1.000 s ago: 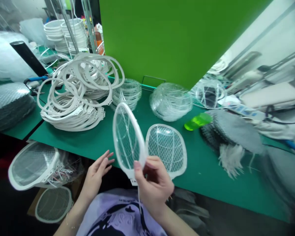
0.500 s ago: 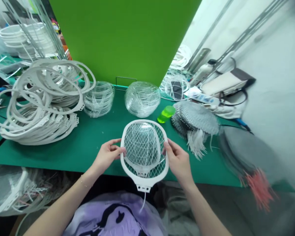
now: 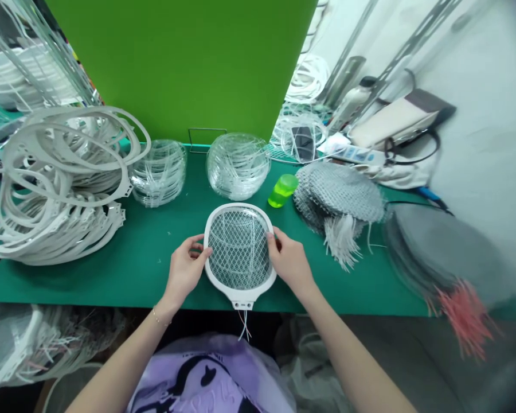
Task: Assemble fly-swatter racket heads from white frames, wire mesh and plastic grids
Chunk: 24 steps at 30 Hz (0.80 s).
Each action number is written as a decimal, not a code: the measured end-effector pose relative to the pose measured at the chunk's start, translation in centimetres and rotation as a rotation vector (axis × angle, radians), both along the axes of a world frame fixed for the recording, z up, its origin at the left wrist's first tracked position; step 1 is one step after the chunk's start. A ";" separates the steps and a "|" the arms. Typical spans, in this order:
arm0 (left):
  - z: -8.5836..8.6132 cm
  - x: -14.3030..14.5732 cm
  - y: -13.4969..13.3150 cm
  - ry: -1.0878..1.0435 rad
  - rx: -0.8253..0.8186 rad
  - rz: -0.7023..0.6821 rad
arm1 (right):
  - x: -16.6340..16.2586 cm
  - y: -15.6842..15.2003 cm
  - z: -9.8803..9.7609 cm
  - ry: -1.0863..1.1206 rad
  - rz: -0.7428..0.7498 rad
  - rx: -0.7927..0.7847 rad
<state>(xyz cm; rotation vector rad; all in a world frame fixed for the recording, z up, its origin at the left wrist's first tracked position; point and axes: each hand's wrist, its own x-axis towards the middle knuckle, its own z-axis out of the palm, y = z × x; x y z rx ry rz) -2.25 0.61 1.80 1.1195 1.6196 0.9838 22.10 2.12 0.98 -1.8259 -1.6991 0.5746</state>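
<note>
A white oval racket head [image 3: 241, 249] with wire mesh sits at the front of the green table, neck towards me, like the head of an electric fly swatter. Thin wires [image 3: 244, 327] hang from its neck over the table edge. My left hand [image 3: 186, 267] pinches the left rim between thumb and fingers. On the opposite rim, my right hand [image 3: 289, 258] grips with its thumb on top. The fingers under the rim are partly hidden. Just beyond the head stands a small green container [image 3: 282, 190].
Many white oval frames [image 3: 55, 229] are heaped at the left. Two stacks of clear rings, one left [image 3: 158, 172] and one right [image 3: 238, 166], stand behind. Grey mesh discs [image 3: 344, 192] and darker discs with red wires [image 3: 442, 246] lie right. A green panel [image 3: 180, 69] rises behind.
Both hands have lowered the racket head towards the table. Its two layers, visibly offset before, now line up as one outline. The view has shifted slightly.
</note>
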 end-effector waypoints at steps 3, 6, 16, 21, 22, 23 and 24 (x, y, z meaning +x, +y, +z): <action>0.1 0.1 -0.1 0.044 0.019 -0.012 | -0.5 -0.1 0.1 -0.133 -0.025 -0.005; 0.0 -0.1 -0.3 0.189 0.078 -0.043 | -0.8 -0.2 -0.2 -0.267 -0.052 -0.020; -0.8 2.9 -1.5 0.862 0.479 -0.510 | -2.1 -0.3 -0.5 -0.494 -0.122 -0.132; -1.5 3.7 -1.1 0.970 0.472 -0.722 | -2.5 -1.4 -0.4 -0.490 -0.066 0.053; -1.6 3.6 -1.0 0.975 0.471 -0.726 | -2.8 -2.2 -0.7 -0.476 -0.016 0.110; -1.7 3.5 -1.0 0.978 0.473 -0.729 | -3.2 -3.2 -1.0 -0.462 0.055 0.154; -1.7 3.4 -1.0 0.980 0.474 -0.734 | -3.6 -4.2 -1.4 -0.452 0.131 0.174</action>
